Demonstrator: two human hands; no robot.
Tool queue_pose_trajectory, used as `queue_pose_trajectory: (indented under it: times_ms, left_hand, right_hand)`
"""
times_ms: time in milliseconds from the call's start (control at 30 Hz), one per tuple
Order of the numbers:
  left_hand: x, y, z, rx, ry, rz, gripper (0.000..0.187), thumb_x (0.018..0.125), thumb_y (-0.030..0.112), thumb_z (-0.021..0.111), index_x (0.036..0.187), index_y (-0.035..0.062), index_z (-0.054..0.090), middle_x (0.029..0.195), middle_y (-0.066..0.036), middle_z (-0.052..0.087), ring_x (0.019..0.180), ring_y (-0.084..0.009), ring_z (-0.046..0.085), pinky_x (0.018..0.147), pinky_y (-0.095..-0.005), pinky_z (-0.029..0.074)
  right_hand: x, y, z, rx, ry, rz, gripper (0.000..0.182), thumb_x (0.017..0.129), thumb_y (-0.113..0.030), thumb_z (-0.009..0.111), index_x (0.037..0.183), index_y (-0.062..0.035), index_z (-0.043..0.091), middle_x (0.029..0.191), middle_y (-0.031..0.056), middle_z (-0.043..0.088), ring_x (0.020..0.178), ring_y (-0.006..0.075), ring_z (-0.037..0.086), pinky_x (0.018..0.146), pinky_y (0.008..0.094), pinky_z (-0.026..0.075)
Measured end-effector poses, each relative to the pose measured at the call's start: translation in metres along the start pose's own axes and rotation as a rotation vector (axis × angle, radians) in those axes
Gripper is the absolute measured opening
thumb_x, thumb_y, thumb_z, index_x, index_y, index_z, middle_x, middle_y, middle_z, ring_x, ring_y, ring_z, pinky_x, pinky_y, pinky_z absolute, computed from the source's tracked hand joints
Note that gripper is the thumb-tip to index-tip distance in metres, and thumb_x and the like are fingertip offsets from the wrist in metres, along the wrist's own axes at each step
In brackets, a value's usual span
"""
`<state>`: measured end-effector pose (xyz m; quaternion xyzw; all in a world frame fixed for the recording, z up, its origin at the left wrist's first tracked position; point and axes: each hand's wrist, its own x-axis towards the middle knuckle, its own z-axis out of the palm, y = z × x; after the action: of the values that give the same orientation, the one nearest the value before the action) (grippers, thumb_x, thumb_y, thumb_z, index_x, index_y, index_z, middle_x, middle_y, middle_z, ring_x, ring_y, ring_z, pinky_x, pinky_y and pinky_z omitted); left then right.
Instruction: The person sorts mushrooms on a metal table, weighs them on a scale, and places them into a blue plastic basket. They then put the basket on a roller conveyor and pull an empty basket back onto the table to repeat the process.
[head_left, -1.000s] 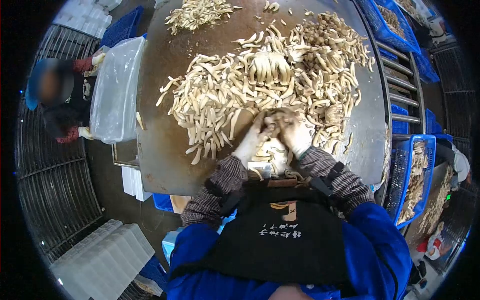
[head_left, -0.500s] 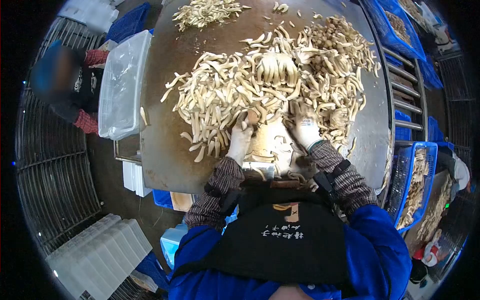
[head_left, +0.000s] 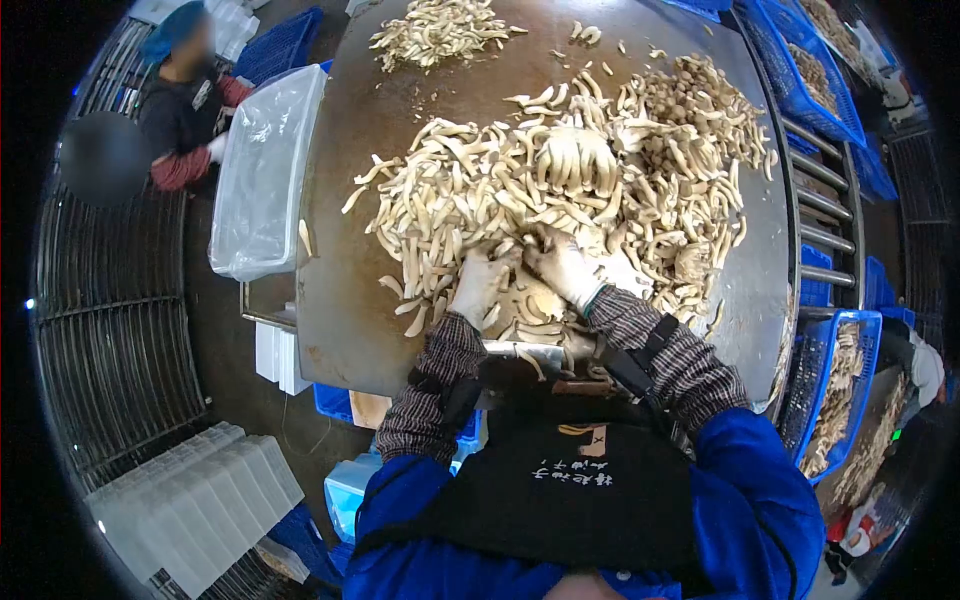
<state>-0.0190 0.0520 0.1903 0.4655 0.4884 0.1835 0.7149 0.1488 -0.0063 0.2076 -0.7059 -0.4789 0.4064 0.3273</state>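
Both my hands wear white gloves with dirty fingertips and meet at the near edge of a big pile of pale mushrooms (head_left: pixel 480 190). My left hand (head_left: pixel 482 282) has its fingers curled inward; whatever lies in them is hidden. Beside it, almost touching, my right hand (head_left: pixel 563 268) bends its fingers toward the left one, also over something I cannot make out. Below the hands, loose mushrooms (head_left: pixel 538 325) lie on a pale patch of the work surface. A thick clump of mushrooms (head_left: pixel 578 162) stands out above them in the pile.
The metal table (head_left: pixel 340 320) also carries a smaller mushroom heap (head_left: pixel 435 35) at the far side. A lined clear bin (head_left: pixel 265 180) stands left, with a co-worker (head_left: pixel 185 100) behind it. To the right are rollers (head_left: pixel 825 205) and a blue crate of mushrooms (head_left: pixel 835 395).
My right hand has moved left to meet my left hand. More loose mushrooms lie below them. The view has shifted slightly, and the co-worker on the left stands more upright.
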Motion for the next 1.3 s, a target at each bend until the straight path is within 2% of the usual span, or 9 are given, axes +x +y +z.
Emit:
queue_pose_trajectory:
  times_ms: [33, 200, 533, 633, 733, 867, 1067, 1200, 1300]
  left_hand:
    - [0.003, 0.004, -0.007, 0.108, 0.083, 0.143, 0.028, 0.088, 0.010, 0.064, 0.112, -0.0041, 0.061, 0.091, -0.008, 0.067, 0.071, -0.0098, 0.059, 0.050, -0.0188, 0.044]
    - [0.039, -0.054, -0.061, -0.246, 0.238, 0.050, 0.052, 0.094, 0.029, 0.056, 0.135, -0.0006, 0.045, 0.132, -0.015, 0.049, 0.118, -0.0229, 0.048, 0.103, -0.0320, 0.037]
    - [0.006, 0.012, -0.031, -0.311, 0.122, 0.245, 0.034, 0.090, 0.009, 0.058, 0.123, 0.0018, 0.053, 0.099, -0.006, 0.062, 0.076, -0.0149, 0.061, 0.056, -0.0261, 0.052]
    - [0.011, 0.020, -0.016, -0.250, 0.138, 0.072, 0.035, 0.091, 0.014, 0.059, 0.124, 0.0032, 0.053, 0.101, -0.006, 0.061, 0.083, -0.0149, 0.060, 0.068, -0.0253, 0.051]
    - [0.037, -0.002, -0.023, 0.262, 0.200, 0.509, 0.041, 0.091, 0.017, 0.059, 0.125, -0.0040, 0.051, 0.108, -0.010, 0.061, 0.094, -0.0154, 0.059, 0.082, -0.0259, 0.049]
    - [0.032, 0.038, -0.012, -0.133, 0.055, 0.234, 0.040, 0.086, 0.010, 0.061, 0.123, -0.0056, 0.053, 0.111, -0.011, 0.062, 0.099, -0.0174, 0.059, 0.088, -0.0267, 0.047]
    - [0.037, 0.029, -0.015, -0.133, 0.186, 0.073, 0.035, 0.085, 0.007, 0.058, 0.118, -0.0053, 0.057, 0.105, -0.010, 0.063, 0.086, -0.0172, 0.060, 0.088, -0.0287, 0.047]
    - [0.007, 0.046, 0.034, -0.050, -0.036, -0.041, 0.056, 0.084, 0.006, 0.059, 0.137, -0.0033, 0.044, 0.123, -0.018, 0.057, 0.105, -0.0215, 0.059, 0.105, -0.0362, 0.043]
    - [0.026, -0.011, 0.076, 0.121, -0.353, 0.101, 0.066, 0.083, 0.004, 0.060, 0.143, -0.0036, 0.034, 0.137, -0.020, 0.047, 0.121, -0.0279, 0.051, 0.112, -0.0388, 0.033]
  right_hand:
    - [0.013, -0.001, 0.004, -0.032, 0.106, -0.045, 0.042, 0.088, -0.018, 0.061, 0.125, 0.0003, 0.055, 0.110, 0.0269, 0.064, 0.106, 0.0367, 0.062, 0.092, 0.0402, 0.049]
    - [0.070, -0.004, 0.020, -0.728, 0.004, -0.249, 0.069, 0.090, -0.028, 0.059, 0.144, 0.0022, 0.029, 0.125, 0.0310, 0.053, 0.114, 0.0391, 0.055, 0.093, 0.0494, 0.045]
    - [0.047, -0.018, 0.028, 0.139, -0.011, -0.028, 0.057, 0.087, -0.020, 0.069, 0.133, 0.0061, 0.048, 0.122, 0.0260, 0.060, 0.111, 0.0329, 0.061, 0.093, 0.0370, 0.048]
    - [0.045, -0.028, 0.022, 0.078, -0.135, -0.063, 0.052, 0.089, -0.010, 0.062, 0.137, 0.0003, 0.046, 0.122, 0.0269, 0.059, 0.115, 0.0331, 0.059, 0.096, 0.0355, 0.046]
    - [0.040, -0.017, 0.026, 0.043, -0.124, -0.199, 0.050, 0.088, -0.005, 0.057, 0.138, -0.0027, 0.046, 0.121, 0.0268, 0.060, 0.114, 0.0337, 0.059, 0.094, 0.0361, 0.048]
    - [0.043, -0.032, 0.002, 0.282, -0.264, 0.111, 0.052, 0.086, -0.010, 0.062, 0.135, -0.0013, 0.048, 0.116, 0.0257, 0.061, 0.105, 0.0346, 0.063, 0.087, 0.0390, 0.051]
    - [0.090, -0.037, -0.032, -0.153, 0.058, -0.221, 0.051, 0.085, -0.019, 0.062, 0.130, 0.0008, 0.048, 0.112, 0.0265, 0.062, 0.106, 0.0365, 0.062, 0.094, 0.0418, 0.049]
    - [0.133, -0.030, -0.068, -0.958, -0.235, -0.642, 0.085, 0.081, -0.041, 0.071, 0.148, -0.0065, 0.031, 0.152, 0.0198, 0.030, 0.141, 0.0388, 0.025, 0.117, 0.0486, 0.017]
    - [0.150, -0.073, -0.090, -1.498, -0.580, -0.405, 0.068, 0.091, -0.032, 0.058, 0.148, -0.0065, 0.030, 0.153, 0.0189, 0.029, 0.141, 0.0356, 0.029, 0.115, 0.0445, 0.025]
